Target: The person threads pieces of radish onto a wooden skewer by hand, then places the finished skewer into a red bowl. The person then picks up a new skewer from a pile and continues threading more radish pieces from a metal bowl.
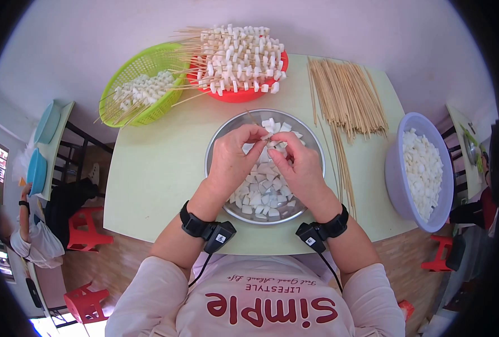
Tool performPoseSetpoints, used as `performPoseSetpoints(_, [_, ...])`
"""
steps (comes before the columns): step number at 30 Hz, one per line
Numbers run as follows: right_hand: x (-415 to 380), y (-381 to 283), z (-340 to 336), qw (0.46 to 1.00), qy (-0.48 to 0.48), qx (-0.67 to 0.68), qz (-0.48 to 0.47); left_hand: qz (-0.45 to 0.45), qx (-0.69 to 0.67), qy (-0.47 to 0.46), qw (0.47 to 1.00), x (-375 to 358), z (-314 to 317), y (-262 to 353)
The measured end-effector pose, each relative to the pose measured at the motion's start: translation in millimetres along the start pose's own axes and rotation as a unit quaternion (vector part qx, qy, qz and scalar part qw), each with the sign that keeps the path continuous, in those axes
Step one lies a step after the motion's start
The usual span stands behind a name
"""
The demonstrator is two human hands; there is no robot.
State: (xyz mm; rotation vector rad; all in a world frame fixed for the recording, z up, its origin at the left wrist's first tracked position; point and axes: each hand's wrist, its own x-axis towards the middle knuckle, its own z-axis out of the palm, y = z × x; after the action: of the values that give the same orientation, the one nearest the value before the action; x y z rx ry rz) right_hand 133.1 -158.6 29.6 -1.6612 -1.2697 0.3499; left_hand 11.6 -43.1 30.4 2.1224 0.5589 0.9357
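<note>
Both my hands are over a round metal bowl [209, 168] of white cut chunks [260, 194]. My left hand [233, 160] is closed in a pinch on a thin bamboo skewer [251, 116], whose end sticks out beyond the fingers. Close beside it, my right hand [301, 171] pinches a small white chunk at the skewer, thumb and forefinger together. The fingertips nearly meet and partly hide the skewer and the chunk. More white chunks lie in the bowl behind and below the fingers.
Beyond the bowl, a red basin [235, 98] bears stacked loaded skewers [241, 59]; a green basket [127, 73] holds more. Bare bamboo sticks [347, 95] lie at the back right. A purple tub [395, 188] of chunks stands at the right edge. Another person [36, 236] sits far left.
</note>
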Motion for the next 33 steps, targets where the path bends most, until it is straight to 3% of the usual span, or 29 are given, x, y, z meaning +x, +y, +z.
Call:
performPoseSetpoints(5, [-1, 5, 1, 1.0, 0.01, 0.02, 0.007, -0.006, -0.011, 0.0, 1.0, 6, -8, -2])
performPoseSetpoints(7, [0, 10, 1, 0.995, 0.076, 0.05, 0.034, -0.004, -0.03, 0.018, 0.999, 9, -16, -7])
performPoseSetpoints(10, [2, 14, 3, 0.982, 0.117, 0.146, 0.028, -0.04, 0.06, -0.032, 0.997, 12, -28, -21])
performPoseSetpoints(12, [1, 14, 3, 0.982, 0.124, 0.142, 0.019, -0.022, 0.166, -0.127, 0.978, 11, -30, -29])
performPoseSetpoints(15, [0, 13, 4, 0.982, 0.124, 0.141, 0.008, 0.034, 0.246, -0.187, 0.95, 8, -30, -29])
performPoseSetpoints(21, [-1, 17, 4, 0.987, 0.097, 0.124, 0.01, 0.006, 0.246, -0.279, 0.928, 2, -30, -18])
performPoseSetpoints(28, [-1, 15, 3, 0.991, 0.076, 0.108, 0.013, 0.019, 0.255, -0.279, 0.926, 0, -27, -21])
performPoseSetpoints(33, [-1, 13, 2, 0.994, 0.064, 0.082, 0.014, -0.039, 0.25, -0.254, 0.933, 4, -22, -15])
